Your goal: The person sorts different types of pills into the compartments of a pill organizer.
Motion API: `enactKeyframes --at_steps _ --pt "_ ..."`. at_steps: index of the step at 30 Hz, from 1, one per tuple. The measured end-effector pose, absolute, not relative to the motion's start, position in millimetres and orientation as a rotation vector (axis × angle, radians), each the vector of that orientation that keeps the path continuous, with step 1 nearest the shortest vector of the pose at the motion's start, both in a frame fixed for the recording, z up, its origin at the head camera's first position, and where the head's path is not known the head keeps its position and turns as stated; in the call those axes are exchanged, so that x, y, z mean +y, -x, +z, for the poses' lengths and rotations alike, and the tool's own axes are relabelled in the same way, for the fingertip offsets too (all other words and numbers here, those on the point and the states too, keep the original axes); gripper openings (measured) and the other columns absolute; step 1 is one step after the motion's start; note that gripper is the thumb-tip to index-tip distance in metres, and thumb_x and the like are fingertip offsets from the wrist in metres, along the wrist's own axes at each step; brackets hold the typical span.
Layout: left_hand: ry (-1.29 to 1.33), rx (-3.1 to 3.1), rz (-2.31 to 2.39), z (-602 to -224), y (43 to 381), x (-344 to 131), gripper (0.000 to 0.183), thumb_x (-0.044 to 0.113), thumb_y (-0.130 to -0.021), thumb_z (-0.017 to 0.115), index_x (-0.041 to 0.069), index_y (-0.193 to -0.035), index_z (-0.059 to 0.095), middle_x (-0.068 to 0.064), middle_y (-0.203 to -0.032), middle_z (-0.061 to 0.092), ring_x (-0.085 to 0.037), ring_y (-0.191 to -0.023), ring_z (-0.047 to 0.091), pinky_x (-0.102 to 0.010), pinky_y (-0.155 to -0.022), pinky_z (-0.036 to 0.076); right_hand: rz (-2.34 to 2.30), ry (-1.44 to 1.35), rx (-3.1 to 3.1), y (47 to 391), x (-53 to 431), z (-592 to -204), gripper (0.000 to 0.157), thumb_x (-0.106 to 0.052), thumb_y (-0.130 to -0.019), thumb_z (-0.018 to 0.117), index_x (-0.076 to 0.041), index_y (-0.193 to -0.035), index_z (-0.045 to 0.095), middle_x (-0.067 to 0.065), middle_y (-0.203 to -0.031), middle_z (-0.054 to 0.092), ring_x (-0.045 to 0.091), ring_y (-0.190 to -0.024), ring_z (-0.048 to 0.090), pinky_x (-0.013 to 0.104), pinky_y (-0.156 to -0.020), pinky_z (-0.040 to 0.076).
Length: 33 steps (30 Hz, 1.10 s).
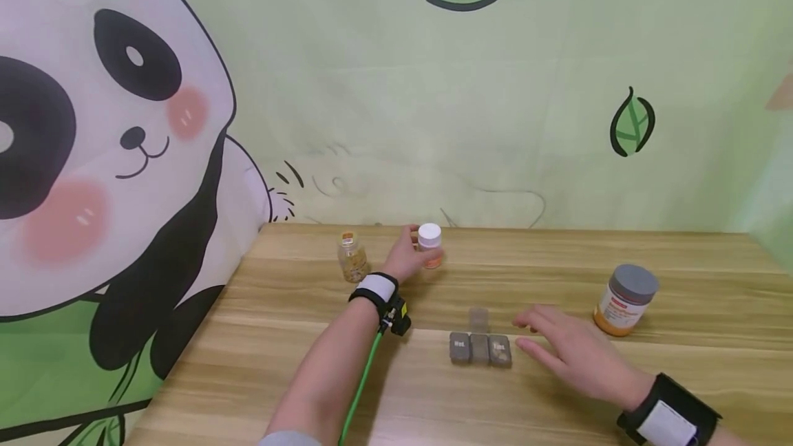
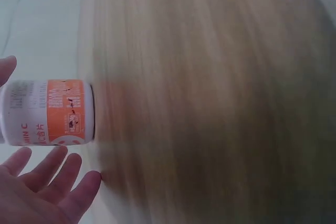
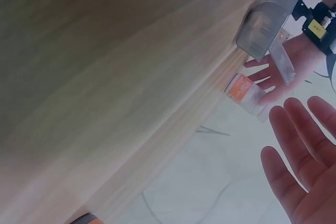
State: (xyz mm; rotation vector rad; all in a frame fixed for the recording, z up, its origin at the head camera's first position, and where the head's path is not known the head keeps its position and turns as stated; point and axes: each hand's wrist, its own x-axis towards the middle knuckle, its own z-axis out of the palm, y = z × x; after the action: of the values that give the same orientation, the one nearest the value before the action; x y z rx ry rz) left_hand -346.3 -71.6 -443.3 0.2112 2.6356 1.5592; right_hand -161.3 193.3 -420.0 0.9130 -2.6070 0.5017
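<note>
A white bottle with an orange label band (image 1: 430,246), marked vitamin C, stands near the back edge of the table. My left hand (image 1: 407,255) reaches around it, thumb on one side and fingers on the other. In the left wrist view a gap shows between the fingers (image 2: 63,174) and the bottle (image 2: 65,111). My right hand (image 1: 573,349) hovers with loosely extended fingers just right of a small grey pill organizer (image 1: 460,348). The organizer's middle lid (image 1: 479,320) is raised; the two outer lids are down.
Left of my left hand stands a clear jar (image 1: 352,258) with yellowish contents. A larger jar with a grey lid and an orange base (image 1: 626,300) stands at the right. The wooden table (image 1: 248,356) meets a printed backdrop (image 1: 495,157). A green cable (image 1: 365,384) runs along my left forearm.
</note>
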Motion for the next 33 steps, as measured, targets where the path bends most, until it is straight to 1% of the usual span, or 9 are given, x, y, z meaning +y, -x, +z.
enactKeyframes --at_steps 3,11,18,23,29,33 --pt "-0.224 2.659 1.537 -445.2 347.4 -69.9 0.073 0.024 -0.086 0.075 0.000 -0.141 0.035 -0.022 -0.129 0.054 -0.034 -0.118 0.053 -0.043 -0.095 0.043 0.493 -0.913 -2.605 160.8 192.5 -420.4 0.020 -0.026 -0.094 0.065 -0.014 -0.110 0.064 -0.006 -0.106 0.062 0.010 -0.090 0.063 0.034 -0.073 0.053" --pt "-0.255 2.688 1.550 -451.3 347.3 -72.7 0.057 0.024 -0.087 0.073 0.002 -0.135 0.049 -0.016 -0.123 0.059 -0.031 -0.113 0.055 -0.042 -0.092 0.045 0.491 -0.925 -2.574 158.8 193.3 -420.2 0.018 -0.026 -0.093 0.067 -0.016 -0.108 0.065 -0.008 -0.103 0.061 0.010 -0.091 0.063 0.034 -0.074 0.052" --pt "-0.393 2.667 1.473 -447.4 339.4 -91.0 0.046 0.020 -0.087 0.073 0.003 -0.127 0.056 -0.014 -0.113 0.062 -0.028 -0.104 0.057 -0.039 -0.084 0.047 0.509 -0.941 -2.567 155.9 197.6 -419.5 0.014 -0.024 -0.093 0.067 -0.018 -0.106 0.065 -0.011 -0.103 0.059 0.007 -0.091 0.061 0.033 -0.074 0.052" --pt "-0.488 2.612 1.414 -444.3 323.2 -109.8 0.040 0.017 -0.087 0.073 0.002 -0.121 0.058 -0.010 -0.109 0.063 -0.024 -0.098 0.058 -0.034 -0.079 0.047 0.532 -0.959 -2.553 150.6 199.3 -419.4 0.013 -0.023 -0.091 0.069 -0.020 -0.103 0.065 -0.014 -0.101 0.057 0.005 -0.089 0.060 0.032 -0.074 0.051" --pt "-0.622 2.534 1.420 -442.4 292.7 -128.1 0.043 0.014 -0.084 0.076 0.001 -0.121 0.059 -0.008 -0.103 0.065 -0.020 -0.094 0.060 -0.034 -0.083 0.048 0.526 -0.953 -2.548 144.3 200.2 -418.3 0.014 -0.023 -0.090 0.070 -0.020 -0.103 0.064 -0.013 -0.103 0.059 0.005 -0.090 0.060 0.031 -0.073 0.052" --pt "-0.701 2.453 1.436 -445.1 270.5 -134.6 0.041 0.014 -0.083 0.078 0.001 -0.117 0.060 -0.006 -0.099 0.065 -0.018 -0.091 0.061 -0.034 -0.081 0.049 0.550 -0.959 -2.566 140.6 201.4 -417.6 0.014 -0.022 -0.091 0.070 -0.020 -0.103 0.064 -0.013 -0.103 0.058 0.005 -0.090 0.060 0.032 -0.074 0.052"
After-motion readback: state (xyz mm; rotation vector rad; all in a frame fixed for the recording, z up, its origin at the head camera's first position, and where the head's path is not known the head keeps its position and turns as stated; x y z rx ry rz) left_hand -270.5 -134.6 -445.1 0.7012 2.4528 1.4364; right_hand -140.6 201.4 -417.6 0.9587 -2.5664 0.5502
